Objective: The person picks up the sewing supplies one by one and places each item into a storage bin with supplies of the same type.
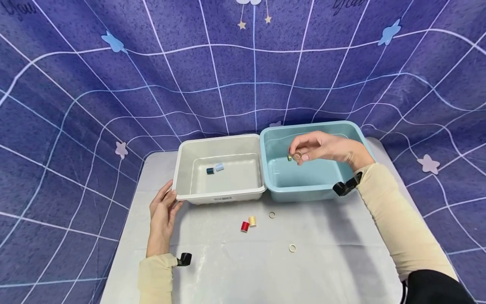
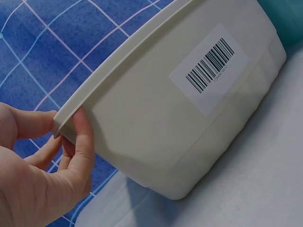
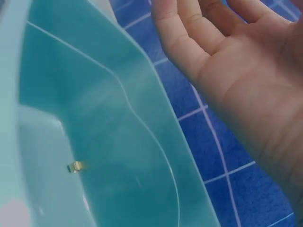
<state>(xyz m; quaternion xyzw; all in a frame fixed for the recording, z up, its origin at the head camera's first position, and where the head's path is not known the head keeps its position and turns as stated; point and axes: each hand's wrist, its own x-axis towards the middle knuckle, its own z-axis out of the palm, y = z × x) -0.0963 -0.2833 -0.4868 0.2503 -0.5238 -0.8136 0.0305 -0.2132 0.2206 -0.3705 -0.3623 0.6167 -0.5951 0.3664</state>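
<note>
My left hand (image 1: 162, 215) grips the near left corner of the off-white bin (image 1: 224, 196), its fingers and thumb on the rim (image 2: 71, 113). A dark spool of thread (image 1: 210, 171) and a light blue spool (image 1: 219, 167) lie inside that bin. Over the light blue bin (image 1: 300, 188), my right hand (image 1: 322, 145) pinches a ring (image 1: 298, 156) between fingers and thumb. In the right wrist view its fingertips are out of frame. A small gold-and-green ring-like piece (image 3: 75, 166) lies inside the blue bin.
On the pale tabletop (image 1: 235, 274) before the bins lie a red spool (image 1: 244, 226), a yellow spool (image 1: 252, 221), a ring (image 1: 271, 215) and a paler ring (image 1: 292, 248). The two bins stand side by side against a blue gridded curtain (image 1: 235, 97).
</note>
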